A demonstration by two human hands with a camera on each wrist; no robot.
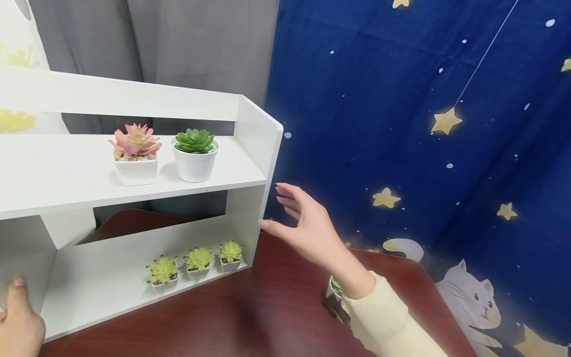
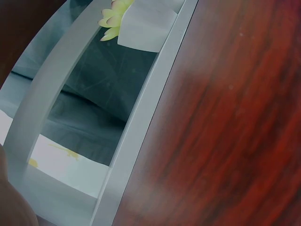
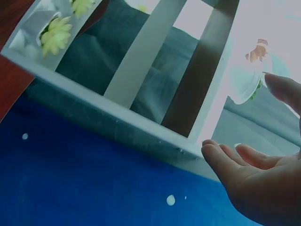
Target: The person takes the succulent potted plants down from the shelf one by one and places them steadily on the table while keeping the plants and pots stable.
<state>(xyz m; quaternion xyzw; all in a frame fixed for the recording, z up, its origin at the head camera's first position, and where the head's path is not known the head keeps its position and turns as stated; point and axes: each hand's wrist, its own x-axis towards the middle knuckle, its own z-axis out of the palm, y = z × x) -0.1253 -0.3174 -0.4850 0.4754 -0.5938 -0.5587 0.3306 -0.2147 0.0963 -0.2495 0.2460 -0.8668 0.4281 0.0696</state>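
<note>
A navy-blue fabric curtain (image 1: 357,99) printed with yellow stars covers the right half of the frame. Along the bottom spreads a dark red wood-grain table (image 1: 214,317), and on it the white two-tier board shelf (image 1: 67,163) takes up the left half. My right hand (image 1: 308,225), right of centre, is beside that shelf's right side panel, fingers loosely curved and thumb well apart from them (whether a fingertip touches, I cannot tell). My left hand (image 1: 20,322), lower left, has its thumb upright against an upright panel; its other fingers are mostly out of sight, so I cannot tell how they lie.

On the upper tier sit a pink succulent in a tapered square white pot (image 1: 136,171) and a green succulent in a round white pot (image 1: 195,163). Three yellow-green succulents in small white pots (image 1: 198,261) line the lower tier, bottom centre-left.
</note>
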